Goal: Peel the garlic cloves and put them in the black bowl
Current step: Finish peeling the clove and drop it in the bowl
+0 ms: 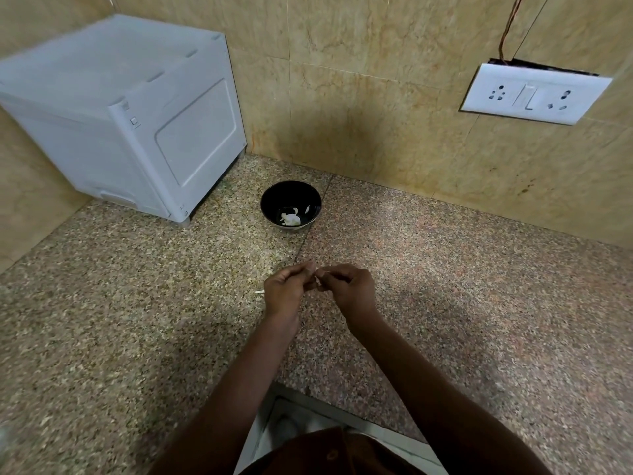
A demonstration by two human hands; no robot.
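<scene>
My left hand (286, 289) and my right hand (349, 286) meet above the granite counter (137, 303), fingers curled toward each other. Between the fingertips they pinch a small garlic clove (317, 276), mostly hidden, with a bit of pale skin showing. The black bowl (274, 197) stands farther back near the wall, with a few pale pieces of garlic (291, 218) at its bottom. A thin pale sliver of peel (259, 291) lies on the counter just left of my left hand.
A white box-shaped appliance (130, 118) fills the back left corner. Tiled walls close off the back, with a white socket panel (534, 94) at the upper right. The counter's front edge (308, 392) runs near my body.
</scene>
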